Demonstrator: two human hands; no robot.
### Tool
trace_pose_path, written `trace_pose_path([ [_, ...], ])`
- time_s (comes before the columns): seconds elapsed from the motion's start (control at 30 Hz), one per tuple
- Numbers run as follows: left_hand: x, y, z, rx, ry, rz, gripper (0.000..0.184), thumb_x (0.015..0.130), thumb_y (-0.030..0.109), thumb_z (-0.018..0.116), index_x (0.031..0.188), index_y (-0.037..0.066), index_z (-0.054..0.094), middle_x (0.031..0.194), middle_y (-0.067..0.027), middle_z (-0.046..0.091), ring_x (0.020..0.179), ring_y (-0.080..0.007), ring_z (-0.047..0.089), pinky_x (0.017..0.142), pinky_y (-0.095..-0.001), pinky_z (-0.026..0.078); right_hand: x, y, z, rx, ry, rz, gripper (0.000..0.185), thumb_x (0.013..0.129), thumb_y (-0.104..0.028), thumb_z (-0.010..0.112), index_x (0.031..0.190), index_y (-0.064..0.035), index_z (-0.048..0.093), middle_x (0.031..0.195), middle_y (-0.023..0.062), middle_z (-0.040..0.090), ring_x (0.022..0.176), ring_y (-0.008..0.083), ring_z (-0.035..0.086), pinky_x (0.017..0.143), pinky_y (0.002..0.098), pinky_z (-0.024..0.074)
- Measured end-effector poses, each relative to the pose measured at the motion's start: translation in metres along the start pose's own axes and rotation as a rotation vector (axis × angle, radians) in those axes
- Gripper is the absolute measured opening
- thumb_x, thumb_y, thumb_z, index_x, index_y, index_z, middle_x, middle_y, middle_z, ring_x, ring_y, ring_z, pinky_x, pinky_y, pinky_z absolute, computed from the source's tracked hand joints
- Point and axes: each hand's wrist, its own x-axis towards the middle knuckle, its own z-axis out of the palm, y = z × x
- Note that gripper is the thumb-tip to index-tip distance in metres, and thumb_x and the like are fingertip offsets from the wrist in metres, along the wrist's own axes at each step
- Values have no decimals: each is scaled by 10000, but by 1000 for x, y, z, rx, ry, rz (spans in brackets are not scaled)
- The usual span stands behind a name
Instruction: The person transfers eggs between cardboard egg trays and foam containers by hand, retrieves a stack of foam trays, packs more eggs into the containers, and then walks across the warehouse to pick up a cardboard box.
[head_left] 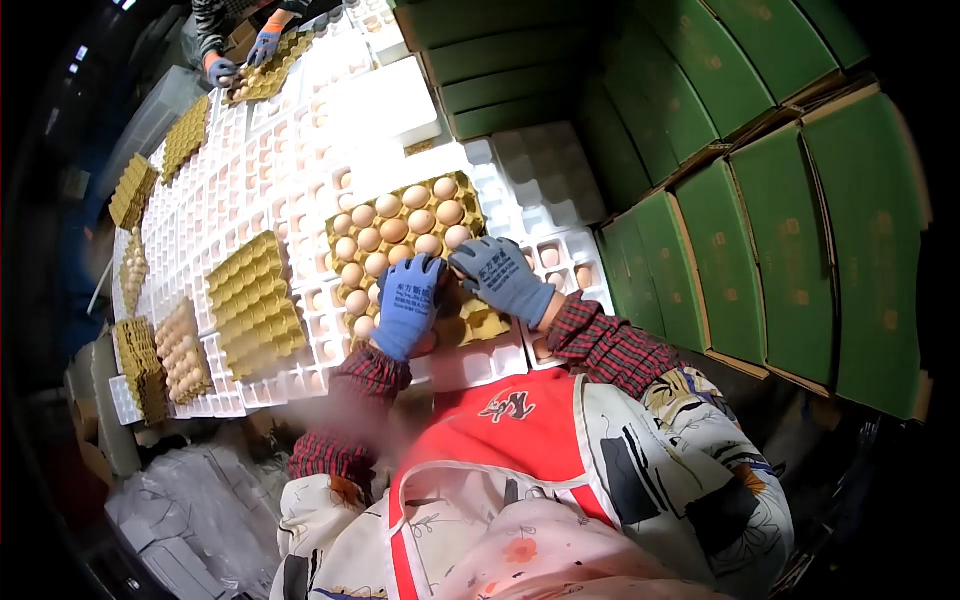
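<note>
Several brown eggs (395, 230) sit in a yellow pulp tray (484, 322) in front of me, on top of white foam trays. My left hand (409, 298), in a blue glove, lies over the tray's near left part with its fingers bent down among the eggs. Beside it my right hand (500, 272), in a grey-blue glove, reaches in from the right, fingers curled at the eggs near the tray's right side. Both hands hide what is under their fingertips. The tray's near right corner shows bare cups.
White foam trays with eggs (230, 185) cover the table. An empty pulp tray (255, 305) lies left; more pulp trays (140, 370) line the far left edge. Green boxes (700, 260) are stacked right. A co-worker's gloved hands (243, 58) are at the top left.
</note>
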Motion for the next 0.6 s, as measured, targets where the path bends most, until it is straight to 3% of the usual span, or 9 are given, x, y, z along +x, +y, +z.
trace_pose_path([
  [0.07, -2, -11, -6, -191, 41, -15, 419, 729, 182, 740, 1121, 119, 603, 1130, -110, 602, 975, -314, 596, 807, -430, 485, 4, 15, -13, 260, -2, 48, 365, 783, -205, 709, 1121, -109, 610, 1062, 101, 618, 920, 260, 622, 813, 391, 509],
  [0.17, -7, -26, -18, -1006, 270, -179, 409, 811, 179, 735, 1176, 48, 604, 1097, -109, 592, 1030, -254, 599, 867, -360, 502, 1, 29, -33, 1324, 214, 422, 297, 845, -155, 726, 1109, -67, 622, 1075, 78, 615, 968, 159, 619, 825, 301, 537],
  [0.23, 5, -39, -23, -1335, 181, -358, 381, 817, 176, 746, 1139, 25, 610, 1075, -98, 588, 1021, -206, 588, 866, -324, 500, 15, 32, -41, 913, 152, 326, 322, 862, -211, 711, 1138, -83, 605, 1020, 62, 595, 949, 190, 627, 818, 325, 545],
  [0.3, 26, -46, -16, -810, 65, -36, 402, 816, 176, 730, 1180, 79, 589, 1092, -105, 594, 954, -255, 616, 803, -342, 528, 37, 28, -29, 264, -29, 148, 310, 842, -256, 698, 1106, -120, 614, 1039, 86, 596, 916, 270, 645, 798, 381, 546],
  [0.37, 36, -22, -18, -207, -20, -46, 366, 791, 140, 701, 1141, 112, 597, 1076, -113, 614, 930, -303, 633, 764, -369, 534, 47, 15, -4, -160, -94, 133, 164, 844, -250, 628, 992, -182, 637, 1017, 80, 609, 880, 275, 655, 744, 393, 532],
  [0.43, 46, -17, 5, 111, -66, -63, 333, 725, 160, 726, 1025, 129, 586, 1007, -111, 603, 882, -320, 627, 714, -434, 532, 42, 15, -9, -97, 24, 80, 216, 836, -240, 648, 1026, -137, 642, 969, 94, 622, 870, 273, 653, 746, 395, 526],
  [0.53, 46, -23, 1, 3, -21, -49, 289, 757, 154, 696, 1028, 127, 599, 997, -99, 609, 891, -316, 626, 676, -445, 525, -1, 16, -35, 664, 398, 347, 478, 748, -200, 784, 1175, -45, 637, 1065, 151, 658, 947, 302, 637, 854, 363, 507],
  [0.57, 40, -28, -1, -138, 55, -42, 277, 763, 156, 695, 1019, 120, 597, 978, -105, 616, 883, -324, 622, 693, -446, 519, -29, 15, -46, 730, 466, 430, 481, 749, -163, 772, 1191, -32, 634, 1081, 159, 655, 985, 284, 634, 883, 359, 497],
  [0.6, 39, -28, -12, -226, 11, -105, 329, 765, 177, 713, 1065, 103, 601, 982, -127, 633, 904, -334, 617, 736, -444, 512, -59, 21, -61, 442, 400, 500, 467, 743, -168, 779, 1168, -31, 642, 1097, 164, 649, 1008, 294, 629, 889, 368, 498],
])
